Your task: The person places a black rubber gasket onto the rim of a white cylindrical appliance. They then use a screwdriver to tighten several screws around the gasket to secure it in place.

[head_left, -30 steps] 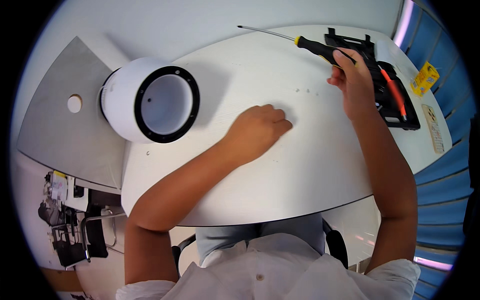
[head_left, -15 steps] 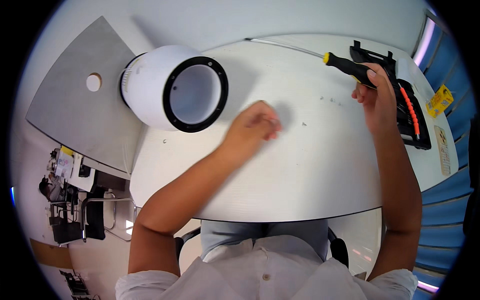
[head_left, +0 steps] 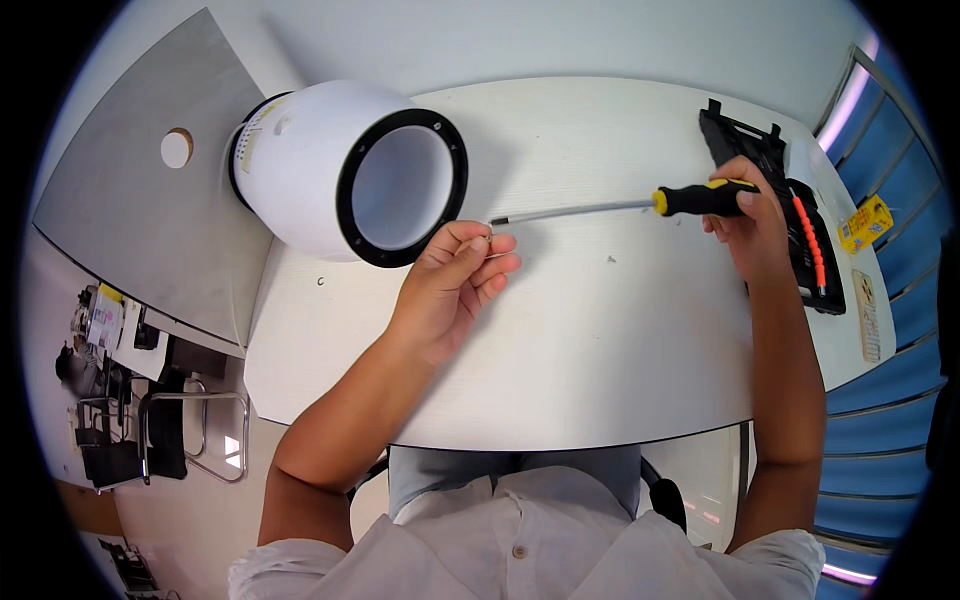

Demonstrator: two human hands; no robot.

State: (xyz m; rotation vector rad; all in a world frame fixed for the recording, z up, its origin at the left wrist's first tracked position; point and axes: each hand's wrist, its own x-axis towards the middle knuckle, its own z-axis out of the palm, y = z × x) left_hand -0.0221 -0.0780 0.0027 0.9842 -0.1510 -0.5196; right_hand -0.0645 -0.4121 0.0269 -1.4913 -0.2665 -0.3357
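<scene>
My right hand (head_left: 752,225) is wrapped round the black and yellow handle of a long screwdriver (head_left: 600,207), whose shaft points left across the table. At its dark tip, my left hand (head_left: 440,290) pinches a tiny metal piece, apparently a screw (head_left: 490,236), between thumb and forefinger. The tip is at or very close to that piece; whether they touch is too small to tell. Just beyond my left hand lies a white, rounded housing (head_left: 310,150) on its side, its black-rimmed round opening turned toward my hands. Small holes dot the rim.
Small metal bits (head_left: 611,259) lie on the white table (head_left: 580,370), and a tiny ring-like piece (head_left: 320,282) at left. On the right are a black tool case (head_left: 822,298), an orange flexible shaft (head_left: 808,240) and a yellow box (head_left: 865,223). A grey board (head_left: 130,210) adjoins at left.
The screwdriver has swung down and toward me, its tip now at my left fingers. My left hand has moved left and turned, showing the pinched metal piece.
</scene>
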